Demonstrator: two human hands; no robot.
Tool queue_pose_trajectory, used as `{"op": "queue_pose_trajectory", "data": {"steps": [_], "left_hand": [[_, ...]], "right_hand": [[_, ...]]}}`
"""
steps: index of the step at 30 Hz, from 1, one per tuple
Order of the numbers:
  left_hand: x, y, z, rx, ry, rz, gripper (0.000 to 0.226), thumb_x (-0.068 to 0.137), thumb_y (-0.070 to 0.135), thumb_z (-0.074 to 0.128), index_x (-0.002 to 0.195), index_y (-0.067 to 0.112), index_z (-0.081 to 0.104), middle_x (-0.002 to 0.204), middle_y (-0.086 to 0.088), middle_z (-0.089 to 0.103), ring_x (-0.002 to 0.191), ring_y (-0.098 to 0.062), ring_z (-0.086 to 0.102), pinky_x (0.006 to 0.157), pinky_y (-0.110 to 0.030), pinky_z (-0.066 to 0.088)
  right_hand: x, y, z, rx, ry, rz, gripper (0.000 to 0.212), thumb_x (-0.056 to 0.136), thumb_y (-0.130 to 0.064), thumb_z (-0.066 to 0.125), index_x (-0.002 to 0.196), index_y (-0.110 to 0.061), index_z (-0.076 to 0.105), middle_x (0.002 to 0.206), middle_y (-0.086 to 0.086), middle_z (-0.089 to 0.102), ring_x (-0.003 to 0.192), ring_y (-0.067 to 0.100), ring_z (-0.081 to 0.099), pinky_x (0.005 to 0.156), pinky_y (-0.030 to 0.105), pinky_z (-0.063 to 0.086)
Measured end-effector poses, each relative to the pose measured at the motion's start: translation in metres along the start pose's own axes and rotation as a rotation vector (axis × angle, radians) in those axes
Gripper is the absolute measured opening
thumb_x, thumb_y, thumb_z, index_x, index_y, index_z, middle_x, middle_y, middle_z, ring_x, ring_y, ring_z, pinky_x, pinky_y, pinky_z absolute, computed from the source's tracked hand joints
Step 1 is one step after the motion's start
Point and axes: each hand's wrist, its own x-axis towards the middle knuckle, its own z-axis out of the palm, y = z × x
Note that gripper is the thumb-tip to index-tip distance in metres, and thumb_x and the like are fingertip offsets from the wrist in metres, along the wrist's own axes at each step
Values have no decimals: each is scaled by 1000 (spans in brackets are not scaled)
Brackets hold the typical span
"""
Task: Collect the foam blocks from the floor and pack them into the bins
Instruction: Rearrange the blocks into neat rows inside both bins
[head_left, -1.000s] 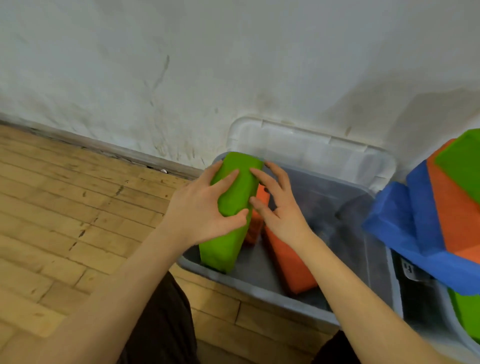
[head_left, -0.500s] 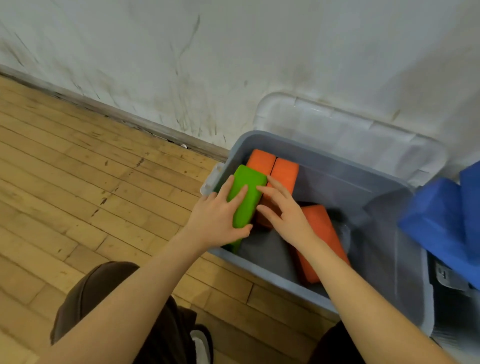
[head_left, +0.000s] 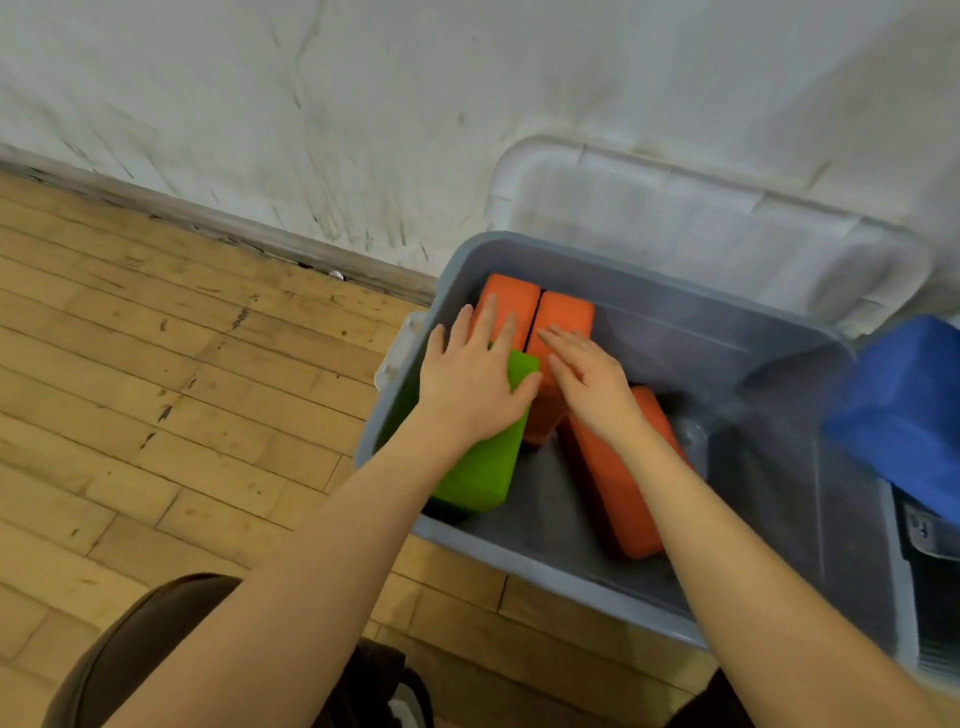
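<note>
A grey plastic bin (head_left: 524, 564) stands on the wooden floor against the wall. Inside it a green foam block (head_left: 480, 475) lies along the left wall. My left hand (head_left: 475, 376) rests flat on top of that block, fingers spread, thumb against its right edge. Two orange blocks (head_left: 563, 312) stand side by side at the bin's far left corner. A third orange block (head_left: 621, 488) lies slanted on the bin floor. My right hand (head_left: 587, 376) lies flat, fingers apart, on the right one of the two upright orange blocks.
The bin's clear lid (head_left: 701, 234) leans against the white wall behind it. A blue foam block (head_left: 904, 415) sticks out at the right edge over a second bin (head_left: 930, 530). Wooden floor (head_left: 182, 389) extends to the left. My knees show at the bottom.
The green block has gone down from a raised, tilted hold to lying inside the bin by its left wall. Both hands have flattened on top of the blocks.
</note>
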Motion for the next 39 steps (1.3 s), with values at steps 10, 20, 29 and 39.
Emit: {"op": "queue_pose_trajectory", "data": {"steps": [10, 20, 29, 39], "left_hand": [[3, -21, 17, -40, 5, 36, 86, 81, 76, 27, 151, 30, 8, 159, 6, 0, 146, -15, 3, 117, -49, 1], [4, -22, 49, 77, 43, 45, 78, 84, 57, 14, 151, 18, 5, 159, -3, 1, 146, -20, -5, 114, -42, -13], [-1, -27, 58, 46, 18, 31, 75, 86, 55, 18, 151, 19, 10, 158, -2, 6, 146, -23, 2, 114, -40, -11], [-3, -28, 70, 67, 15, 28, 74, 87, 54, 19, 151, 21, 2, 159, -2, -1, 146, -24, -3, 114, -40, -12]], "right_hand": [[34, 8, 21, -394, -234, -15, 47, 99, -45, 33, 146, -39, 25, 157, -14, 13, 146, 17, 2, 114, 40, -4], [35, 12, 30, -354, -101, 75, 46, 96, -47, 41, 140, -39, 37, 157, -12, 15, 146, 13, 2, 114, 52, -7], [27, 13, 44, -294, 52, 36, 44, 89, -43, 53, 132, -34, 50, 153, -8, 29, 145, 15, 15, 114, 50, -7], [24, 16, 36, -256, 10, 97, 49, 89, -43, 56, 137, -37, 45, 156, -10, 20, 146, 19, 4, 113, 50, -8]]}}
